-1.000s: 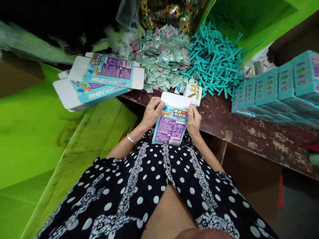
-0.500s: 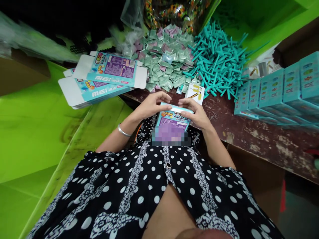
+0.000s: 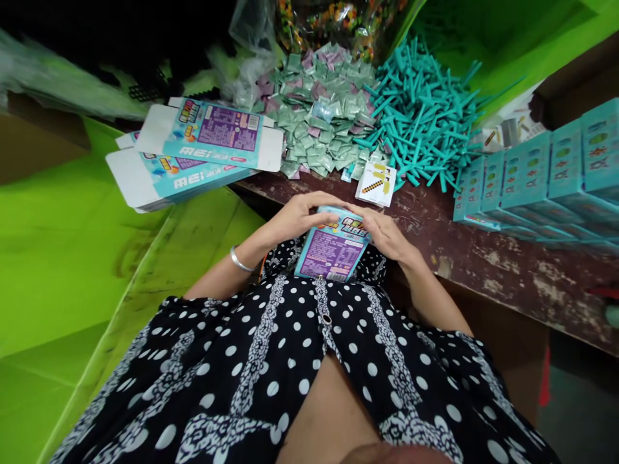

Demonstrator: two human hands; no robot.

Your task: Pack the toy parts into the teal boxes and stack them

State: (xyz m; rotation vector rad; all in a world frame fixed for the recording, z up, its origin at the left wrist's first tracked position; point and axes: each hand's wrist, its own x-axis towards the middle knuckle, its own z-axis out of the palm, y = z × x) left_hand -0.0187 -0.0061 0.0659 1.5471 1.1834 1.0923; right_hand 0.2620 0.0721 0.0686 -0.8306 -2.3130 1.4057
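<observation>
A blue and purple printed carton (image 3: 333,252) leans against my body at the table's front edge, its upper end between my hands. My left hand (image 3: 309,216) wraps round its top left corner, thumb on the printed face. At the top right corner, my right hand (image 3: 384,232) grips the box with the thumb on the front; the fingers behind it are partly hidden. Just beyond the hands lies a small stack of white printed cards (image 3: 376,183) with a yellow pixel-style tool picture.
Flattened cartons (image 3: 207,138) are stacked at the left. Behind lie small green and pink sachets (image 3: 319,119) and a heap of teal plastic sticks (image 3: 428,116). Filled-out cartons (image 3: 525,174) stand in rows on the right of the worn brown table (image 3: 512,270).
Both hands have closed in on the carton's top end, and its white flap edge no longer shows. The carton has tilted slightly.
</observation>
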